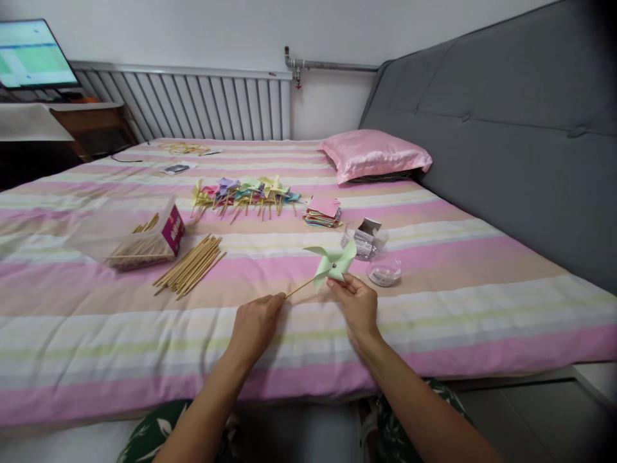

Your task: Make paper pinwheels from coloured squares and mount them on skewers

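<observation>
1. Pink, cream and pale-green stripes cover the bed sheet (pixel 72 334) that fills most of the frame; a grey padded headboard (pixel 506 128) rises along the right side and a white ribbed radiator (pixel 193 103) runs along the wall at the top.
2. Low in the middle of the frame, the left hand (pixel 254 325) pinches the near end of a thin wooden stick (pixel 299 289), fingers closed on it.
3. Just to its right, the right hand (pixel 357 307) has its fingertips closed on the lower edge of the pale green paper pinwheel (pixel 332 263) fixed to the stick's far end.
4. That pinwheel is held just above the sheet, at the centre of the frame, its stick slanting down to the left.
5. Right of the pinwheel stand a clear plastic container (pixel 365 239) and, nearer the bed's edge, a small round clear lid or dish (pixel 384 272).
6. Left of centre lies a loose bundle of bare wooden sticks (pixel 190 267); beside it, farther left, an open box of sticks (pixel 144 241) with a purple end.
7. Higher up in the middle, a row of finished pinwheels (pixel 243 193) in mixed colours lies on the sheet, with a stack of coloured paper squares (pixel 322 212) at its right end.
8. A pink satin pillow (pixel 376 154) rests against the headboard in the upper middle.
9. A lit monitor (pixel 33 54) sits on a desk in the upper left corner.
</observation>
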Demonstrator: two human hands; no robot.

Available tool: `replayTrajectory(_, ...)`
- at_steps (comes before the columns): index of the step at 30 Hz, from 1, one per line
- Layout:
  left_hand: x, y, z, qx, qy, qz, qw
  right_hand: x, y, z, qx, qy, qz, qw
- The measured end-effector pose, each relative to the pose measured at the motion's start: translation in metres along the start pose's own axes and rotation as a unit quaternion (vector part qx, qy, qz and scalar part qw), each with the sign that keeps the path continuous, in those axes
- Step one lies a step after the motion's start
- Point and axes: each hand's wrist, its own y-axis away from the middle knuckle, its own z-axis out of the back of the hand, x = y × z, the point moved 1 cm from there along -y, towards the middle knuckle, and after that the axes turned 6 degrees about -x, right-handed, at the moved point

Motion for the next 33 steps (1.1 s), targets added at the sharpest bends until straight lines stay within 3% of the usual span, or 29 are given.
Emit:
replayTrajectory(4, 0.000, 0.000, 0.000, -0.002, -0.005, -0.003, 1.000, 0.003, 0.001, -0.001, 0.008, 0.003, -0.014, 1.000)
replayTrajectory(11, -0.001, -0.001, 0.002, 0.011, -0.005, 0.002, 1.000, 0.011, 0.004, -0.003, 0.041, -0.071, -0.101, 0.991)
replayTrajectory(22, 0.004, -0.001, -0.002, -0.003, 0.031, 0.030, 0.999, 0.011, 0.003, -0.002, 0.046, -0.078, -0.104, 0.990)
replayTrajectory(27, 0.010, -0.002, 0.000, -0.011, 0.060, 0.059, 0.996, 0.016, 0.005, -0.001, 0.012, -0.043, -0.054, 0.998)
replayTrajectory(30, 0.014, -0.003, 0.000, -0.013, 0.057, 0.061, 0.996, 0.023, 0.004, 0.002, -0.009, -0.009, 0.024, 1.000)
replayTrajectory(33, 0.017, -0.003, 0.000, -0.017, 0.035, 0.059, 0.997, 0.032, 0.002, 0.006, 0.008, 0.054, 0.118, 0.992)
